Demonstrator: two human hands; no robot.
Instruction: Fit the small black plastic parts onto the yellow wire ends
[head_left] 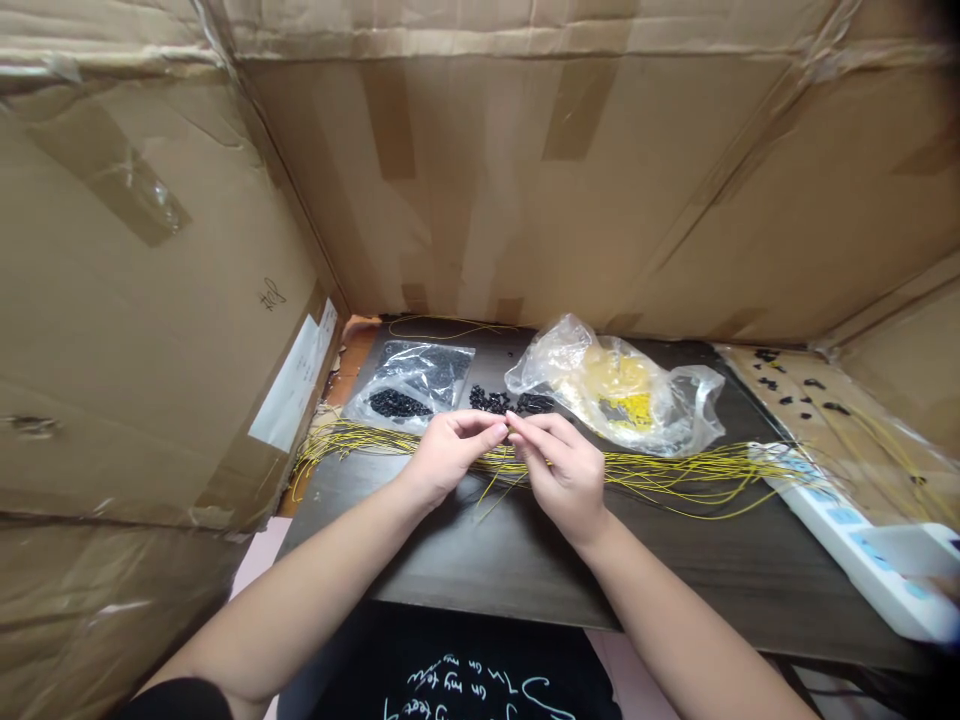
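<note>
My left hand and my right hand meet over the table, their fingertips pinched together and nearly touching. What they pinch is too small to make out. Beneath both hands a long bundle of thin yellow wires runs across the table, and a few loose wire ends stick out toward me between the wrists. Just beyond the fingertips lies a pile of small black parts, with more black pieces behind my right hand.
Behind my left hand lies a clear bag of black parts. An open plastic bag with yellow pieces sits at the back right. A white power strip and a cardboard sheet with black bits lie right. Cardboard walls surround the table.
</note>
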